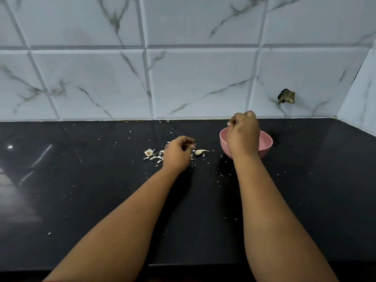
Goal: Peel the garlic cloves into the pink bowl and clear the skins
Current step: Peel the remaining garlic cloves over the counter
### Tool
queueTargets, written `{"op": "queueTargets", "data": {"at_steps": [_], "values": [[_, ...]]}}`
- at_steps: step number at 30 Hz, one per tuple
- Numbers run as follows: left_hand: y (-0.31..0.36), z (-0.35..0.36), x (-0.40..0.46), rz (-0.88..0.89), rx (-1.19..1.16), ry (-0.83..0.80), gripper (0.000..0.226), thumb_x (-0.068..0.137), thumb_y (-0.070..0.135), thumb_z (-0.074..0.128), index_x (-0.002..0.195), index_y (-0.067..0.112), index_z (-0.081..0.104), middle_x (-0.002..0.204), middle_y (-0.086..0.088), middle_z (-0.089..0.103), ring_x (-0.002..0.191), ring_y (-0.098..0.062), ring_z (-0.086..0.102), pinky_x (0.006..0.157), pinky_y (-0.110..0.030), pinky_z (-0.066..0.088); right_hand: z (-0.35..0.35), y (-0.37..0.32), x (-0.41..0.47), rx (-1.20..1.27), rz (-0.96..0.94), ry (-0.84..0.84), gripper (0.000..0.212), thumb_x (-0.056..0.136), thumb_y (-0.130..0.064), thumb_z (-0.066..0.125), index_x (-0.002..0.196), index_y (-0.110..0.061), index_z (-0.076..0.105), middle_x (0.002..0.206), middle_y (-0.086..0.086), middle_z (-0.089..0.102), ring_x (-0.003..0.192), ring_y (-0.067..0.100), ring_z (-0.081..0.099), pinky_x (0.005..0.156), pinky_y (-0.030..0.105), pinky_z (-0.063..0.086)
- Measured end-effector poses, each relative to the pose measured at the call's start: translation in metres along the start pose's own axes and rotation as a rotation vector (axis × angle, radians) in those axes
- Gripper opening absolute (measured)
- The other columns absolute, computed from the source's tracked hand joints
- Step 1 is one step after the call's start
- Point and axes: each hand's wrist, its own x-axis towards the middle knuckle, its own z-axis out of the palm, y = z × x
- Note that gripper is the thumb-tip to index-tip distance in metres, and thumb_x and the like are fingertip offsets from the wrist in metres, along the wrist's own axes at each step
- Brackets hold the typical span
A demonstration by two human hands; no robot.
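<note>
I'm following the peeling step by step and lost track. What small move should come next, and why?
Probably the left hand should pick up the garlic clove lying just right of it on the black counter. The right hand is over the pink bowl, fingers curled; whether it holds anything is hidden. That clove looks like the only whole one left among the skins.

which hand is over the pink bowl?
The right hand, fingers curled above the pink bowl. The left hand sits among garlic skins on the counter.
</note>
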Motion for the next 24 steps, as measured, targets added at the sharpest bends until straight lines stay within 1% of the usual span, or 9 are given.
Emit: {"op": "queueTargets", "data": {"at_steps": [4, 6, 9, 11, 14, 16, 18, 21, 24], "values": [[0.001, -0.002, -0.001, -0.012, -0.001, 0.029, 0.010, 0.086, 0.017, 0.069, 0.088, 0.027, 0.070, 0.074, 0.015, 0.069, 0.082, -0.006, 0.067, 0.086, -0.035, 0.054, 0.003, 0.003, 0.001, -0.008, 0.006, 0.017, 0.021, 0.089, 0.005, 0.046, 0.097, 0.000, 0.065, 0.100, 0.009, 0.051, 0.078, 0.022, 0.050, 0.071, 0.032, 0.044], [0.001, -0.006, 0.001, -0.033, -0.021, 0.062, 0.007, 0.083, 0.018, 0.074, 0.084, 0.025, 0.071, 0.071, 0.011, 0.069, 0.076, -0.004, 0.067, 0.081, -0.032, 0.056, 0.007, 0.000, 0.000, 0.024, -0.074, 0.046, 0.024, 0.090, 0.003, 0.048, 0.103, -0.001, 0.067, 0.100, 0.014, 0.059, 0.084, 0.027, 0.057, 0.071, 0.030, 0.042], [0.000, -0.013, 0.003, -0.081, -0.058, 0.090, 0.011, 0.077, 0.015, 0.079, 0.080, 0.020, 0.069, 0.064, 0.011, 0.069, 0.066, 0.003, 0.066, 0.073, -0.026, 0.055, 0.019, -0.007, -0.007, 0.090, -0.265, 0.036, 0.015, 0.086, -0.001, 0.057, 0.093, -0.003, 0.070, 0.087, 0.014, 0.065, 0.077, 0.029, 0.060, 0.065, 0.027, 0.042], [-0.003, -0.015, 0.005, -0.098, -0.066, 0.107, 0.016, 0.073, 0.015, 0.082, 0.075, 0.022, 0.067, 0.063, 0.009, 0.069, 0.067, -0.002, 0.068, 0.074, -0.028, 0.056, 0.033, -0.010, -0.015, 0.144, -0.359, -0.061, 0.013, 0.083, -0.001, 0.060, 0.090, -0.005, 0.070, 0.085, 0.012, 0.065, 0.076, 0.026, 0.061, 0.067, 0.030, 0.047], [-0.009, -0.016, 0.008, -0.093, -0.016, 0.159, 0.011, 0.077, 0.024, 0.078, 0.072, 0.026, 0.068, 0.065, 0.008, 0.069, 0.072, -0.009, 0.068, 0.079, -0.032, 0.055, 0.059, -0.006, -0.027, 0.098, -0.399, -0.362, 0.024, 0.086, 0.001, 0.056, 0.103, -0.006, 0.070, 0.101, 0.012, 0.064, 0.092, 0.029, 0.061, 0.079, 0.034, 0.049], [-0.012, -0.018, 0.010, -0.098, 0.009, 0.156, 0.008, 0.087, 0.022, 0.066, 0.084, 0.025, 0.072, 0.073, 0.010, 0.071, 0.082, -0.010, 0.067, 0.086, -0.034, 0.054, 0.075, 0.003, -0.031, -0.062, -0.368, -0.583, 0.034, 0.088, 0.003, 0.051, 0.116, -0.008, 0.067, 0.116, 0.012, 0.061, 0.107, 0.031, 0.056, 0.090, 0.036, 0.047], [-0.014, -0.017, 0.010, -0.117, 0.053, 0.109, 0.024, 0.091, 0.010, 0.053, 0.103, 0.021, 0.072, 0.092, 0.009, 0.073, 0.095, -0.012, 0.065, 0.091, -0.031, 0.051, 0.083, 0.011, -0.030, -0.190, -0.282, -0.699, 0.041, 0.087, 0.006, 0.047, 0.117, -0.014, 0.068, 0.118, 0.011, 0.062, 0.110, 0.031, 0.056, 0.093, 0.036, 0.048], [-0.016, -0.015, 0.011, -0.101, 0.113, 0.052, 0.037, 0.091, 0.002, 0.049, 0.120, 0.015, 0.065, 0.112, 0.001, 0.070, 0.108, -0.015, 0.062, 0.095, -0.027, 0.047, 0.083, 0.016, -0.025, -0.179, -0.189, -0.686, 0.032, 0.087, 0.002, 0.055, 0.105, -0.017, 0.073, 0.109, 0.009, 0.068, 0.099, 0.026, 0.062, 0.087, 0.031, 0.050], [-0.016, -0.012, 0.013, -0.083, 0.100, 0.031, 0.033, 0.090, 0.010, 0.061, 0.123, 0.014, 0.063, 0.113, 0.001, 0.069, 0.106, -0.013, 0.062, 0.097, -0.024, 0.045, 0.081, 0.016, -0.024, -0.087, -0.176, -0.588, 0.012, 0.087, -0.007, 0.065, 0.095, -0.012, 0.072, 0.098, 0.007, 0.064, 0.091, 0.023, 0.060, 0.078, 0.027, 0.045]]}}
